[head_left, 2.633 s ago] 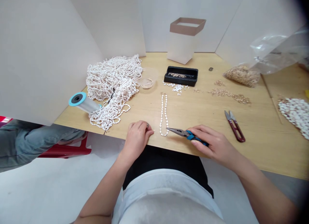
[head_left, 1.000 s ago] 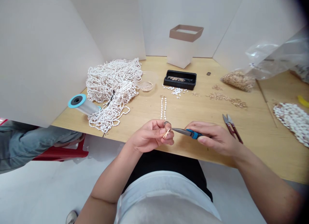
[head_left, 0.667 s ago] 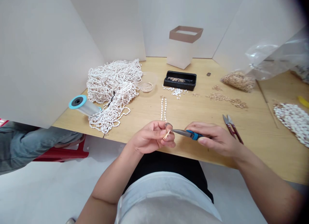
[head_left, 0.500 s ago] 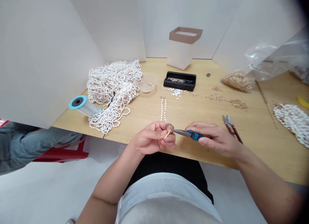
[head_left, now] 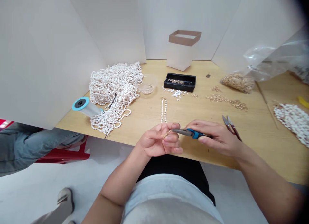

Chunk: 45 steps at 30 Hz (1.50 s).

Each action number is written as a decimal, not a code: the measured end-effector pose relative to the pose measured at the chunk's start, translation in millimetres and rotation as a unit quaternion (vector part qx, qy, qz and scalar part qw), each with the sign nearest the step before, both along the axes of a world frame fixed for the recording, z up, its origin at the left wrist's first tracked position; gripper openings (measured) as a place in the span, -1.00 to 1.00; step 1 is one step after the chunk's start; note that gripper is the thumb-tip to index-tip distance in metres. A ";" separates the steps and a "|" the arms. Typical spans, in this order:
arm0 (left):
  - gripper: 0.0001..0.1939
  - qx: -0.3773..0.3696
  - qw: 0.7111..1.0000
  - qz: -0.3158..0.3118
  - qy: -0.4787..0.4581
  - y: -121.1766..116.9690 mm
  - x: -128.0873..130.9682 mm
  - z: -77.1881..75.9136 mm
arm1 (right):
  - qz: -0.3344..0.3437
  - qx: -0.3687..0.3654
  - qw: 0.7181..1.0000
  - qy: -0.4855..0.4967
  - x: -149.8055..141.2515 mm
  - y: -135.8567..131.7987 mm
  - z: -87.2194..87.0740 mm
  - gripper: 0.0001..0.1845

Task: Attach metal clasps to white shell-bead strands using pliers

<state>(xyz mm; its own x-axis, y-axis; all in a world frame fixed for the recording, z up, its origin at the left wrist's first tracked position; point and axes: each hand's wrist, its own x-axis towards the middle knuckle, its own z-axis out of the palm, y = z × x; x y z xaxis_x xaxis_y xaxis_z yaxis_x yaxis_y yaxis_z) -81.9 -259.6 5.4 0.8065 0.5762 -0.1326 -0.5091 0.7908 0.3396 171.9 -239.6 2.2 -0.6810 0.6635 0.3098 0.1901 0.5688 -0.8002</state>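
Note:
My left hand is closed, pinching a thin gold piece, perhaps a short chain, between thumb and fingers. My right hand is wrapped round a pair of pliers with blue on the handles. The plier tips point left and meet the gold piece at my left fingertips. Whether the jaws are closed on it is too small to tell. Just beyond my left hand, a strand of white beads lies doubled on the table, its far end gold-coloured.
A heap of white bead strands and a spool of clear line lie left. Behind are a black tray and loose white beads. Gold findings, thread snips and a bagged gold pile lie right.
My left hand has shifted slightly right and its fingers have moved round the gold piece. The pliers stay at my fingertips. Another person's shoe now shows on the floor at lower left.

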 end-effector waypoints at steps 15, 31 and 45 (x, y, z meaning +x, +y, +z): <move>-0.51 0.144 0.966 0.181 0.111 -5.8 2.7 -6.9 | -0.039 0.043 0.998 -0.003 -1.0 -12.3 -13.0 -0.70; -0.78 0.323 0.826 0.345 0.308 -13.2 -16.0 0.5 | -0.011 0.007 1.000 0.024 -8.2 -14.2 -14.9 -0.69; -0.90 0.462 0.669 0.367 0.452 -17.3 -13.5 21.4 | -0.030 0.068 0.997 0.003 -5.5 -5.9 -10.9 -0.69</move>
<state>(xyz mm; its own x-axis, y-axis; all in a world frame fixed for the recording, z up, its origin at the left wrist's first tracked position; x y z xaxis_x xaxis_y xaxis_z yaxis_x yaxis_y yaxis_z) -95.4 -276.9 26.7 0.0917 0.9457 0.3118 0.0981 -0.3202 0.9423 166.3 -245.5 -8.7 -0.6397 0.6543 0.4034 0.2230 0.6602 -0.7172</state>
